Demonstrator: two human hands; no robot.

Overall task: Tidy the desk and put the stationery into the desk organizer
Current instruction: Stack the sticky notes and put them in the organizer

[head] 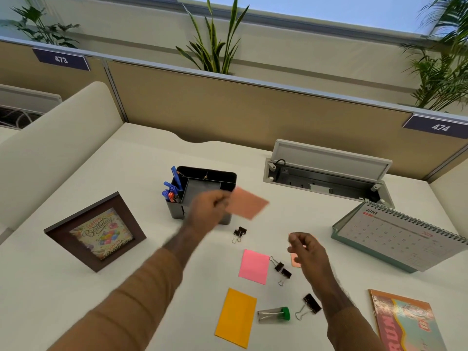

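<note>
My left hand (206, 210) pinches a salmon sticky note (247, 203) in the air, just in front of the black desk organizer (222, 176). Several blue and orange pens (172, 191) stand in the organizer's left compartment. My right hand (305, 249) hovers with loosely curled fingers over another salmon note (295, 260), holding nothing. On the desk lie a pink note (254, 266), a yellow note (236, 317), several black binder clips (239, 233) (282, 269) (310, 305) and a small clear container with a green cap (274, 314).
A framed birthday picture (95, 231) stands at the left. A desk calendar (400, 234) stands at the right, behind it an open cable hatch (326, 171). A colourful booklet (407, 323) lies at the bottom right. Partition walls close the desk at back and left.
</note>
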